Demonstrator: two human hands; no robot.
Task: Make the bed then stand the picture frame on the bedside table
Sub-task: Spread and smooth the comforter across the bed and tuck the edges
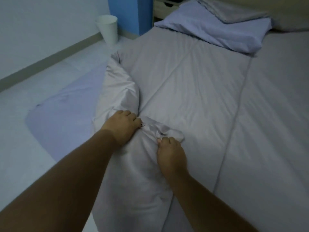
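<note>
A grey duvet [192, 84] lies spread over the bed, with its left edge bunched and folded over near the mattress side. My left hand [122, 125] is closed on that bunched fabric. Close to its right, my right hand [170, 152] grips a gathered fold of the same duvet. A pale blue pillow [217, 29] lies at the head of the bed, with a grey pillow [234, 12] partly on top of it. A light wooden bedside table [161, 7] stands beyond the pillows at the top. No picture frame shows.
A white tapered bin [107, 29] stands on the pale floor by a blue wall panel [130, 14]. A light blue sheet [66, 106] lies spread on the floor left of the bed. The wall with a skirting board runs along the left.
</note>
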